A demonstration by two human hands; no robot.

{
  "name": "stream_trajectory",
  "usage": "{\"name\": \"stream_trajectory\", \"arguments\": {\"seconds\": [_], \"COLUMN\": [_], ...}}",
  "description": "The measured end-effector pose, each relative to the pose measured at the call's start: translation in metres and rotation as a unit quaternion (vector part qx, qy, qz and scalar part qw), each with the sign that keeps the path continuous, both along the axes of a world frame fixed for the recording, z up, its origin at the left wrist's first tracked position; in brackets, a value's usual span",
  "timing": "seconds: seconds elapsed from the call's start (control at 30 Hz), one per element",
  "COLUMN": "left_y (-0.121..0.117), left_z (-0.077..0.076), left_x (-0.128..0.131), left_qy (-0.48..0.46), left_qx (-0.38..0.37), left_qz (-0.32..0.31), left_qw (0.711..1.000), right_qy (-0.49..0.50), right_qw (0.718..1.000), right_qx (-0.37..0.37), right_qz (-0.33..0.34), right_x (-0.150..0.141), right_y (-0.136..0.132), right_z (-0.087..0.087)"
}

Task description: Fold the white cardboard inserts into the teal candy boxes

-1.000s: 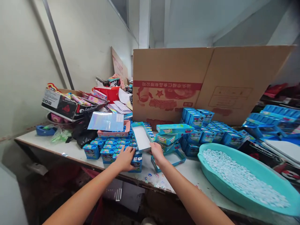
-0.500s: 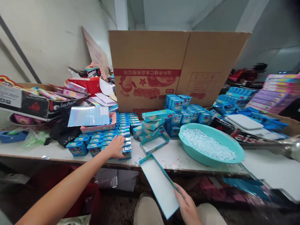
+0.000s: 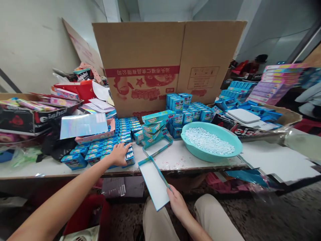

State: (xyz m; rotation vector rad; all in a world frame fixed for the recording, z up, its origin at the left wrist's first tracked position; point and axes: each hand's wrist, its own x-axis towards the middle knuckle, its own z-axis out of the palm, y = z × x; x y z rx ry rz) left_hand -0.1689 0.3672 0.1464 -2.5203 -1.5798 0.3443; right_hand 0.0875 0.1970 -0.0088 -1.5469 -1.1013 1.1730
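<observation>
left hand (image 3: 119, 154) spread over rows of blue candy boxes (image 3: 105, 144), right hand (image 3: 177, 202) pinching a white-lined blue tray (image 3: 153, 183)

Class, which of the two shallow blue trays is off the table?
The white-lined tray in the right hand; the other tray lies on the table.

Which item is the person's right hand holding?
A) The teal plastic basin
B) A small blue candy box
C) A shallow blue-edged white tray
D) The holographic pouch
C: the right hand holds the long edge of a shallow blue-edged white tray, tilted below the table's front edge.
</observation>
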Motion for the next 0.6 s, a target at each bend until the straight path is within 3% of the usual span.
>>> {"name": "stream_trajectory", "arguments": {"seconds": [0.1,0.2,0.33,0.47,0.6], "left_y": [-0.004,-0.008,-0.020,-0.033,-0.035], "left_z": [0.014,0.040,0.061,0.045,0.026], "left_x": [0.002,0.007,0.028,0.061,0.080], "left_qy": [-0.031,-0.105,-0.220,-0.236,-0.201], "left_qx": [0.013,0.028,-0.056,-0.193,-0.223], "left_qz": [0.018,0.024,-0.014,-0.034,-0.015], "left_qw": [0.999,0.994,0.974,0.952,0.954], "right_qy": [-0.048,-0.068,-0.093,-0.111,-0.113], "right_qw": [0.999,0.997,0.995,0.993,0.993], "right_qx": [-0.005,-0.002,-0.009,-0.006,0.019], "right_qz": [0.021,0.033,0.034,0.039,0.038], "right_x": [0.000,-0.002,-0.006,-0.005,-0.003], "right_y": [0.001,0.001,0.001,0.001,0.001], "right_z": [0.002,0.005,0.010,0.019,0.026]}}
